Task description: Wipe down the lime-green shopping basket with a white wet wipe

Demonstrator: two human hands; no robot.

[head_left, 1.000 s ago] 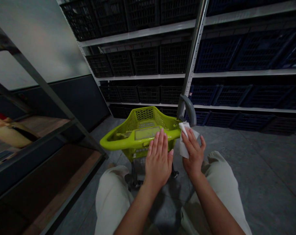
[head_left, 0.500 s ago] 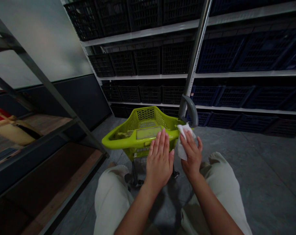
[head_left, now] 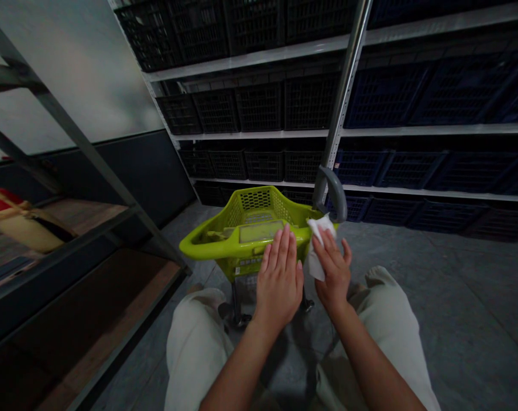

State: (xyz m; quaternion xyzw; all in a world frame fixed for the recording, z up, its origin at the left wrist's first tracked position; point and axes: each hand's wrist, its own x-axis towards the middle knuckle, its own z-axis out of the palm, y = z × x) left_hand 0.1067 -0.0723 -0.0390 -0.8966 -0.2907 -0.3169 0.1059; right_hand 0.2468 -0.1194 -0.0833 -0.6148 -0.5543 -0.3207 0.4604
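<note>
A small lime-green shopping cart (head_left: 225,249) stands on the floor between my knees. My left hand (head_left: 279,274) lies flat against the middle of its handle, fingers straight and side by side, holding nothing. In my right hand (head_left: 334,268) is a white cloth (head_left: 316,260), pressed onto the right end of the handle under my fingers. Just behind the cloth a grey curved grip (head_left: 336,191) rises with a metal pole (head_left: 342,97). The palms of both hands are hidden.
White-edged shelves (head_left: 259,135) with several black crates (head_left: 259,107) and blue crates (head_left: 387,94) run behind the cart. At the left is a metal-framed rack (head_left: 100,165) holding a beige and red bag (head_left: 23,225). Grey floor (head_left: 447,297) extends to the right.
My right hand and the cloth have slid slightly left along the handle. My left hand stays in nearly the same place, and the cart has hardly moved.
</note>
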